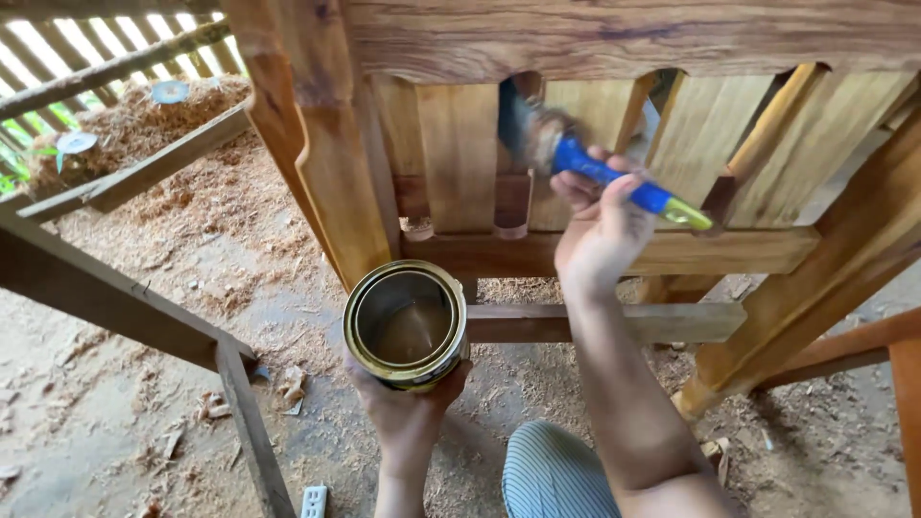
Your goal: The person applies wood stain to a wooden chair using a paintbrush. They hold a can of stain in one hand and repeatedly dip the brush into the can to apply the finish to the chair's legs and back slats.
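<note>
Head camera looks down, close on wooden chair frame (576,144).

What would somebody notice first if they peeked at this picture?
Probably the blue-handled paintbrush near the top middle, gripped in the right hand, with its bristles against the slats of the wooden chair. Just below it, the left hand holds up an open metal can, shiny inside. Sawdust lies heaped on the ground at the upper left.
</note>
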